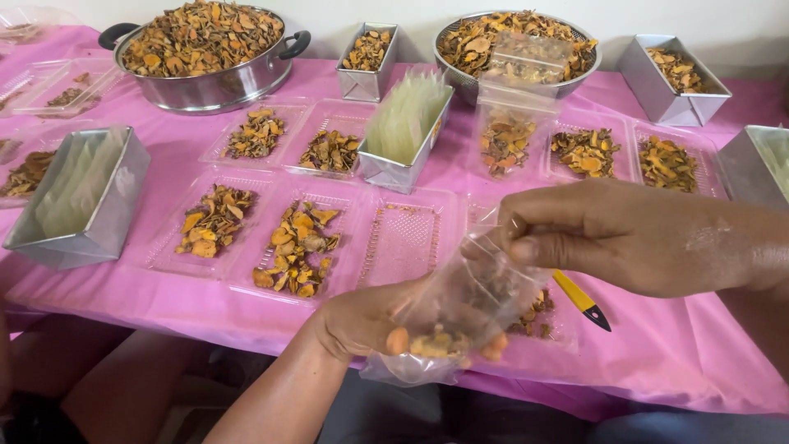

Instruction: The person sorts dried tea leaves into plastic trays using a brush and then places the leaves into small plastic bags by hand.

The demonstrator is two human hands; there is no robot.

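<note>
So right now it's the bagging step: the left hand point(362, 316) is cupped under a small clear plastic bag point(460, 316), fingers curled around its bottom where a few orange-brown dried slices have settled, and the right hand point(592, 238) has its thumb and fingers pinched on the bag's top edge, holding the mouth up. The bag hangs just over the near edge of the pink tablecloth point(657, 345), right in front of an empty clear tray point(403, 242). My read is the bag is only partly filled, so whatever comes next needs the mouth kept open and the bottom supported so nothing spills, and one hand would have to let go to grab more. Just right of the bag a yellow-handled knife point(582, 300) lies on the cloth, partly under the right hand, so that's the thing to mind. A few loose slices sit on a tray just behind the bag. Left of the empty tray are two filled trays point(255, 242) of the same dried slices, and beyond it a metal tin of folded bags point(407, 131). Further back from that are a big metal pot point(205, 49) and a bowl point(514, 41), both heaped with slices. More small tins and trays sit around both sides.
</note>
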